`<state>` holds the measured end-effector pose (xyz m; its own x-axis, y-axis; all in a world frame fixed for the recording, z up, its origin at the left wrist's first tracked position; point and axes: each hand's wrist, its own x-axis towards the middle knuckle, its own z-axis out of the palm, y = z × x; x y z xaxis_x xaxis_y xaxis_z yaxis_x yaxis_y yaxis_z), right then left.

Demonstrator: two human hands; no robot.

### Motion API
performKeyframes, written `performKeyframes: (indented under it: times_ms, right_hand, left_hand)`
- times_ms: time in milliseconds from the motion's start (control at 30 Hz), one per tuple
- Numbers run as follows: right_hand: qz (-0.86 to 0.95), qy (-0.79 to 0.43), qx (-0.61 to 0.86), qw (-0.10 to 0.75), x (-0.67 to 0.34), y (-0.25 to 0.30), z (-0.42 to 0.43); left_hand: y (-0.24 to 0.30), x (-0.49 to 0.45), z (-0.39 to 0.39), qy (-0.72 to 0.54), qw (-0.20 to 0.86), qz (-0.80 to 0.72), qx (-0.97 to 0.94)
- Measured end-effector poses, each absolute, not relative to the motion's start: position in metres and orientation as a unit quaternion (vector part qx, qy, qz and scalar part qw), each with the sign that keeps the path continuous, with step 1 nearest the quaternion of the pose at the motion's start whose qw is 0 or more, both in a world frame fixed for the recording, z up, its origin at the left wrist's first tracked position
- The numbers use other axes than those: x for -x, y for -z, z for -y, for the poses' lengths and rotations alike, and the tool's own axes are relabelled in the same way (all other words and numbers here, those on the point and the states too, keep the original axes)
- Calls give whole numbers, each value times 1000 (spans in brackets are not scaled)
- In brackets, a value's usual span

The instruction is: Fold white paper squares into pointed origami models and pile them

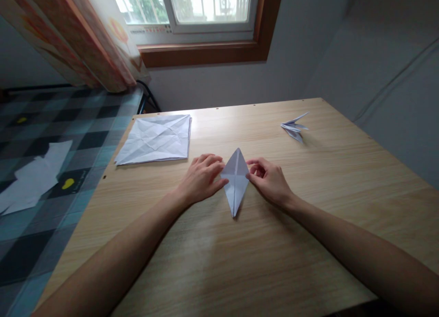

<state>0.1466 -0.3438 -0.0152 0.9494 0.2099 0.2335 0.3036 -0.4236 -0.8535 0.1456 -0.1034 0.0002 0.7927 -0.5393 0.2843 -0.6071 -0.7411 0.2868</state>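
A white paper folded into a narrow kite or diamond shape (235, 179) lies on the wooden table (260, 244), its point toward me. My left hand (202, 177) rests on the table with curled fingers, thumb and fingertips pinching the paper's left corner. My right hand (269, 179) mirrors it, its fingers curled and pinching the paper's right corner.
A creased, unfolded white sheet (156, 139) lies at the table's far left. A small folded paper figure (294, 126) sits at the far right. A bed with a checked cover (51, 138) and loose white papers (32, 175) stands left. A window and curtain are behind the table.
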Motion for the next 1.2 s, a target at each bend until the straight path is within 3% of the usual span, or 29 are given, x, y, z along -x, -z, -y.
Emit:
performKeyframes:
  times_ms: [200,467,567,733,933,1200]
  right_hand:
    - [165,72,804,566,-144,22,343]
    - [170,75,789,585,-147,17,345]
    - [198,55,786,582,-146,15,345]
    - [229,123,779,571,-138,9,344]
    - [232,275,806,470,-129,7,351]
    - [335,367,769,401,-122,3,358]
  left_hand:
    - [-2,-147,104,-94,372,277,-881]
    - [1,-140,117,36,672,118,-730]
    - [-1,-141,119,49,739,91,-666]
    - [-4,-139,119,75,747,61,-658]
    - [-15,-126,128,140,727,54,-670]
    - [-27,-124,131,24,705,130,-697]
